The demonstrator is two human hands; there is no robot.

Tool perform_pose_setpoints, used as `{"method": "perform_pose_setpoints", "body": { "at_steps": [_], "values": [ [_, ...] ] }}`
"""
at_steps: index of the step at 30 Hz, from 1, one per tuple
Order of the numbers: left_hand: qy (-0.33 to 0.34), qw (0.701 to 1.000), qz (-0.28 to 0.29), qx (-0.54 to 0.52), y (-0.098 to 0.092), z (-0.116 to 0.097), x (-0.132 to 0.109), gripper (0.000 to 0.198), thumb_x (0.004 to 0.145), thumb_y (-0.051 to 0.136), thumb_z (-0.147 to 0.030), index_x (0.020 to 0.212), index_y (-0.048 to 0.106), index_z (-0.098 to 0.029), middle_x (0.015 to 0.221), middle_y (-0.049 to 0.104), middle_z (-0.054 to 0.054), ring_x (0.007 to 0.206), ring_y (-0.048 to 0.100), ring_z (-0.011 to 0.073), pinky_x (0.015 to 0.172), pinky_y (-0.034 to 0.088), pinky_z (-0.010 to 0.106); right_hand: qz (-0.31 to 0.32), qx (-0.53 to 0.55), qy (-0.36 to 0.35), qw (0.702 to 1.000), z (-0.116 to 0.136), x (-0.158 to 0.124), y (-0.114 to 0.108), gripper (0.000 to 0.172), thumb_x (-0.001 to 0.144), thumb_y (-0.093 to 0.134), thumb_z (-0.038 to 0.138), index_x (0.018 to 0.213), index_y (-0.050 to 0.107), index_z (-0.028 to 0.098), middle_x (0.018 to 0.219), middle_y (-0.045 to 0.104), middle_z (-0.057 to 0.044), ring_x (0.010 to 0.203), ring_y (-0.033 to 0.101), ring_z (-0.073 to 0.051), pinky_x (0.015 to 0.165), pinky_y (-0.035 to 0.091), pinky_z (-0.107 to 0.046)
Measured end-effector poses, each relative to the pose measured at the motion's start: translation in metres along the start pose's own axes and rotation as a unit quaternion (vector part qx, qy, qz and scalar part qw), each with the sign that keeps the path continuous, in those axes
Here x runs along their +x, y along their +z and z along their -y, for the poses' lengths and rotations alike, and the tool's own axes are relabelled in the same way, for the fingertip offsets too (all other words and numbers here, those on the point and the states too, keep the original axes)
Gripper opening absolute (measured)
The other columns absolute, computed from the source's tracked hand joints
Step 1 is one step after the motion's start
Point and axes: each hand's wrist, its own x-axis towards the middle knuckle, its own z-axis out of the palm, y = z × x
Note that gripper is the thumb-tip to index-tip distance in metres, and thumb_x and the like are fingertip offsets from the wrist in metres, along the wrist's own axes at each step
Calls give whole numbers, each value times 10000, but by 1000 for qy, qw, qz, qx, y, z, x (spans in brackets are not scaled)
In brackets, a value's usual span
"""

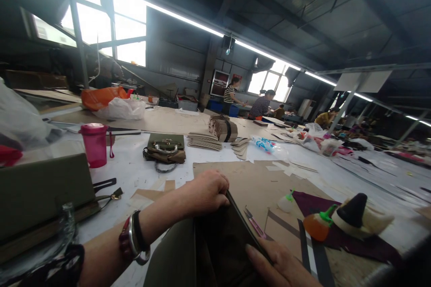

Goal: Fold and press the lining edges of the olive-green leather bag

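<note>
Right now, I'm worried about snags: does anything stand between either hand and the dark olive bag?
Nothing visible does: the left hand holds the dark olive bag at its far edge, the right hand at its right side. The pink-handled snips lie beside it, not between.

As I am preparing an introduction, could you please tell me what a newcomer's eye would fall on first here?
First, probably, the dark green bag, low in the middle, its edge held by the left hand and right hand. Next comes the bright pink bottle standing at the left of the table. Then the green-tipped, orange-filled squeeze bottle, at the right, by the purple material.
</note>
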Motion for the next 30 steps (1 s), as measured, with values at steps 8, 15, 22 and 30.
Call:
{"method": "perform_pose_setpoints", "body": {
  "at_steps": [8,15,22,30],
  "values": [
    [-37,999,-14,-17,3,-3,2,184,630,583,-181,480,486,-138,808,612,2,756,534,122,706,385,182,-28,22,12,999,-3,-6,1,440,835,335,462,1085,508,144,1014,552,-83,969,474,-231,867,363,-312],
    [-79,996,-25,12,5,-8,2,156,635,574,-200,504,507,-149,728,620,7,757,541,141,722,383,222,-80,-6,8,997,-14,-3,2,437,814,373,483,1046,532,148,992,555,-98,974,465,-246,886,342,-338],
    [-114,993,-33,16,7,-12,1,127,639,537,-182,515,535,-155,693,619,28,757,544,157,708,391,240,-11,125,27,992,-8,9,-1,427,819,350,510,748,534,131,701,536,-21,673,496,-152,593,399,-214],
    [-125,990,-34,46,12,-14,4,122,655,504,-194,597,599,-144,708,615,73,754,543,186,699,402,272,-1,37,89,995,-3,25,-8,460,802,324,527,552,384,145,500,323,26,448,281,-71,377,209,-174]
  ]
}}
